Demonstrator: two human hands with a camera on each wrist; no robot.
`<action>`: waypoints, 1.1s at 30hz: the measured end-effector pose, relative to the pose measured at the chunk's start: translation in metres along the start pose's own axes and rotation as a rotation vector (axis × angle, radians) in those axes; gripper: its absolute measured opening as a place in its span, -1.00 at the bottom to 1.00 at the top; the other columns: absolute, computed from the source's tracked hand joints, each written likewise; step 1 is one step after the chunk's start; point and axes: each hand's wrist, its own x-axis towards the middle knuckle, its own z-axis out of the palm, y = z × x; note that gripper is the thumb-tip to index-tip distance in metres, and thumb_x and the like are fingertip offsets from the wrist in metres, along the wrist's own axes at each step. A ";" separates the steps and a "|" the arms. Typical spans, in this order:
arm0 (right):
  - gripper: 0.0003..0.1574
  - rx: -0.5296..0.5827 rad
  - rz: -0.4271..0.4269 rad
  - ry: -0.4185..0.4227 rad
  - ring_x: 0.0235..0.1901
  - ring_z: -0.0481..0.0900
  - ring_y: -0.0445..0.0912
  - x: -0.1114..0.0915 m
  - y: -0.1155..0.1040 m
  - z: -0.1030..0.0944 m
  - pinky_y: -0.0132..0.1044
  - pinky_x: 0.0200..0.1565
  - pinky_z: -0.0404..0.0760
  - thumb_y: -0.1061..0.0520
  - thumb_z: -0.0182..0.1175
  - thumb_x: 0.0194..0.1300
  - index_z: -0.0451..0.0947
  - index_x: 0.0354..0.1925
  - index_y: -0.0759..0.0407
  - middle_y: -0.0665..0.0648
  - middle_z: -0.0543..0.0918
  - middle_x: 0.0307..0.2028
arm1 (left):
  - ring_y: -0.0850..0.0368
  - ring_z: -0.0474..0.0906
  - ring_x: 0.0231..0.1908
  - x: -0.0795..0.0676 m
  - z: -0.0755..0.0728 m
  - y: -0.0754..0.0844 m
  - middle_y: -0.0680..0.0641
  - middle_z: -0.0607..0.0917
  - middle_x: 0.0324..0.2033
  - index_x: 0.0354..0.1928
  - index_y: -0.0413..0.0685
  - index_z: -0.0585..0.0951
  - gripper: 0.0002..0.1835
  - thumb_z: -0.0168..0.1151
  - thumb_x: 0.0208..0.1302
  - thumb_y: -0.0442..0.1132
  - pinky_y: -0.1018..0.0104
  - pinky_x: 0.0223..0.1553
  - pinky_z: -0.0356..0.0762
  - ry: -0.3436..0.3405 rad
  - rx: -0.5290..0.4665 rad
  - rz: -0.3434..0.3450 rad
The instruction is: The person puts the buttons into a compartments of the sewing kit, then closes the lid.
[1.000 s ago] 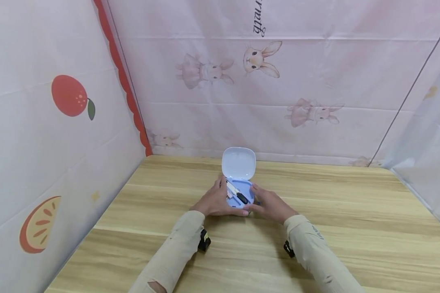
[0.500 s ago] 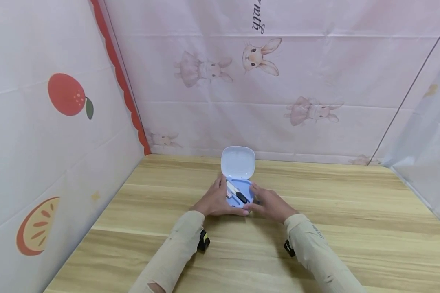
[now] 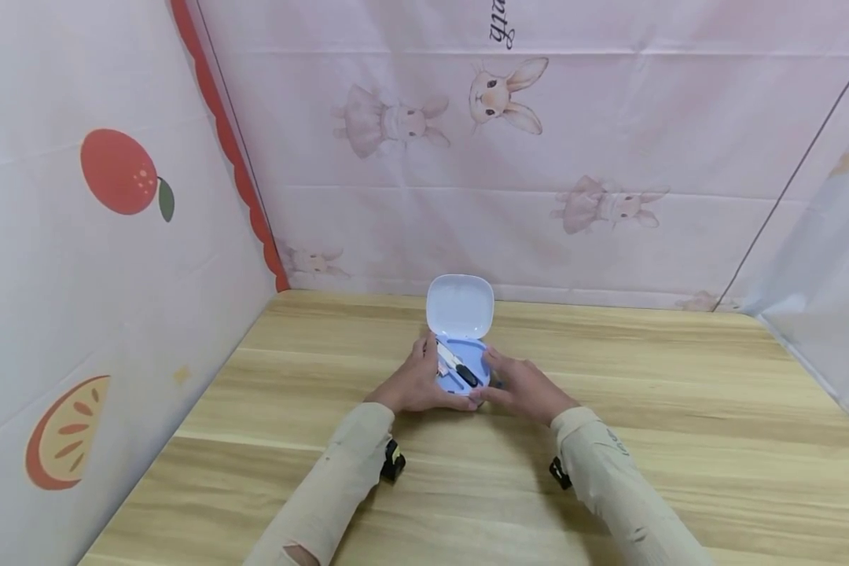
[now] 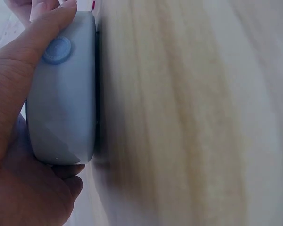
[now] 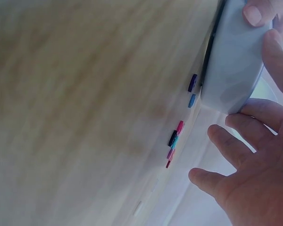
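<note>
A small light-blue case (image 3: 476, 354) sits on the table with its pale lid (image 3: 460, 305) standing open at the back. Inside lies a slim white tool with a black end (image 3: 467, 376), slanting across the tray, and a little pale item partly covered by fingers. My left hand (image 3: 413, 383) grips the case's left side, thumb along the front wall beside a round blue button (image 4: 57, 49). My right hand (image 3: 527, 387) holds the right front corner between thumb and forefinger; its other fingers are spread out in the right wrist view.
Several small coloured pieces (image 5: 179, 127) like thread spools lie in a row on the wooden table (image 3: 679, 409) beyond the case in the right wrist view. A rabbit-printed curtain (image 3: 396, 220) hangs behind the table, a fruit-printed one (image 3: 205, 314) at the left.
The head view has tipped slightly downward, so the scene sits higher in it. Both hands keep their places on the case.
</note>
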 end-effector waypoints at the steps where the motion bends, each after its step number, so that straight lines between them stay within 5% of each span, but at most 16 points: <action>1: 0.06 -0.003 -0.001 -0.002 0.42 0.23 0.23 0.000 0.000 0.000 0.08 0.37 0.28 -0.19 0.32 0.34 0.16 0.48 0.43 0.44 0.15 0.47 | -0.11 0.16 0.40 0.000 0.000 0.000 -0.26 -0.11 0.55 0.60 -0.08 -0.41 0.61 0.55 -0.16 0.41 -0.03 0.38 0.25 -0.002 -0.001 -0.001; 20: -0.04 0.063 0.033 -0.029 0.41 0.28 0.23 0.005 -0.002 -0.005 0.14 0.37 0.29 -0.14 0.34 0.34 0.26 0.48 0.32 0.38 0.30 0.44 | -0.12 0.29 0.29 -0.001 -0.005 0.004 -0.29 -0.02 0.51 0.61 -0.09 -0.31 0.58 0.63 -0.18 0.31 -0.04 0.32 0.34 0.013 -0.053 -0.002; 33: 0.08 0.130 0.073 -0.026 0.44 0.20 0.25 0.003 -0.002 -0.006 0.15 0.39 0.23 -0.14 0.37 0.31 0.14 0.52 0.36 0.36 0.24 0.46 | -0.16 0.22 0.36 -0.005 -0.003 0.010 -0.24 0.00 0.55 0.59 -0.30 -0.19 0.55 0.45 -0.15 0.52 0.00 0.31 0.35 0.078 0.206 0.040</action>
